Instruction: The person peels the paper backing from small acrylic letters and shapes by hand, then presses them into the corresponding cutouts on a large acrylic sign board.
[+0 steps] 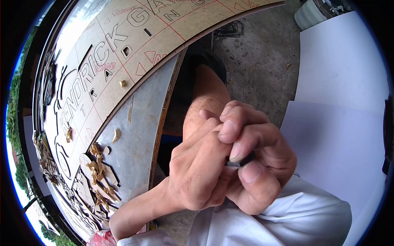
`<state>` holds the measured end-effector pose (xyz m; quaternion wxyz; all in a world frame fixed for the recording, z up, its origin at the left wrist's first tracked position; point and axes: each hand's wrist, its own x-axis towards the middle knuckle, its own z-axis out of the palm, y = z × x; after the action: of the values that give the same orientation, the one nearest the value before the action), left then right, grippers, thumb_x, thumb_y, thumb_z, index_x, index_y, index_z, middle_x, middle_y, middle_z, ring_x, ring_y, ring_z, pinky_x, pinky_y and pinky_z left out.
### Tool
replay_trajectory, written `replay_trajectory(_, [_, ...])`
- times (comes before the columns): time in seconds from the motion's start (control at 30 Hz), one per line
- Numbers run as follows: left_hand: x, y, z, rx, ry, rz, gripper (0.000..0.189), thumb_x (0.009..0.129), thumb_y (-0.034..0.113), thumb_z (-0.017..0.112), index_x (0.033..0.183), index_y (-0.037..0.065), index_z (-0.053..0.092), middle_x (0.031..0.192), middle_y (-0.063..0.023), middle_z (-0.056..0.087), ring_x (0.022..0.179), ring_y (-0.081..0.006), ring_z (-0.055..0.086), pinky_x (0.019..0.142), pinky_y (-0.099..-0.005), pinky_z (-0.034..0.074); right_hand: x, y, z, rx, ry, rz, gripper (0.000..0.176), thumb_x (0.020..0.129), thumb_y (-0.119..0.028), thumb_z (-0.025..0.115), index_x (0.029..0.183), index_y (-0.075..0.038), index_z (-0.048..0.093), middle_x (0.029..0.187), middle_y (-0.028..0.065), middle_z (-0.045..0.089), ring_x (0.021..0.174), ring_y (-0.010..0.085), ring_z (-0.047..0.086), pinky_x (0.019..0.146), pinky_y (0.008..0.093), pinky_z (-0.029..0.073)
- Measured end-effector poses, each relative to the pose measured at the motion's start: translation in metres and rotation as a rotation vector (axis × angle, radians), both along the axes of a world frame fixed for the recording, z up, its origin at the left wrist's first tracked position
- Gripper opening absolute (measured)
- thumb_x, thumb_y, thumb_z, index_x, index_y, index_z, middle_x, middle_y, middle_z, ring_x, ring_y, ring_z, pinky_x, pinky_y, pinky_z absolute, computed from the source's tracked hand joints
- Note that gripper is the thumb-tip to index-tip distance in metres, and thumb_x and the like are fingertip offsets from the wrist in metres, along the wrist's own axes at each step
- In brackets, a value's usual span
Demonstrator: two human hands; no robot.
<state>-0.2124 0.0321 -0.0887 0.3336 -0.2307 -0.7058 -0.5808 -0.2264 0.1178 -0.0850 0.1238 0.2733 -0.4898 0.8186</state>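
Closest to my eyes are both hands, pressed together over my bare knee [207, 96]; my right hand [262, 164] has its thumb and forefinger closed tight on a small dark piece [240, 161], of which only a thin grey edge shows between the pads; my left hand [197, 172] is curled shut against it, fingers [205, 135] folded in, though I cannot tell whether they grip the piece or only brace it.

That piece sits up in the air, well apart from the bench [139, 119] on my left, where a lettered wooden board [123, 45] lies with its cut-out words, and loose wood offcuts [98, 172] are scattered near its lower end; white sheets [340, 74] lie to my right on the concrete floor [258, 61].

As I judge it, the danger is the hold itself; so little of the piece is exposed that a slip of the thumb could drop it straight down past my knee onto the floor; should that grey edge be sharp, which I cannot make out, squeezing harder could nick a fingertip; crowding both hands this close also hides what I am doing.
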Motion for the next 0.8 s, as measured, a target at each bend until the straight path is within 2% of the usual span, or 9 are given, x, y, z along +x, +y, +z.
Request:
replay_trajectory(0.37, [0.001, 0.003, -0.018, 0.013, 0.063, -0.012, 0.033, 0.055, -0.008, 0.054, 0.087, -0.015, 0.050, 0.071, -0.0183, 0.051, 0.055, -0.0250, 0.051, 0.051, -0.0305, 0.045, 0.004, -0.002, 0.002, -0.040, -0.091, -0.012, 0.023, 0.070, -0.011, 0.045, 0.084, 0.006, 0.052, 0.091, 0.0216, 0.053, 0.077, 0.0174, 0.046, 0.073, 0.0336, 0.040])
replay_trajectory(0.8, [-0.001, -0.001, -0.008, -0.002, 0.049, -0.022, 0.031, 0.057, -0.009, 0.055, 0.087, -0.015, 0.050, 0.071, -0.0179, 0.051, 0.055, -0.0241, 0.050, 0.051, -0.0296, 0.044, 0.004, -0.002, 0.003, -0.018, -0.084, -0.028, 0.023, 0.071, -0.012, 0.046, 0.084, 0.006, 0.052, 0.091, 0.0214, 0.054, 0.077, 0.0180, 0.047, 0.075, 0.0339, 0.040])
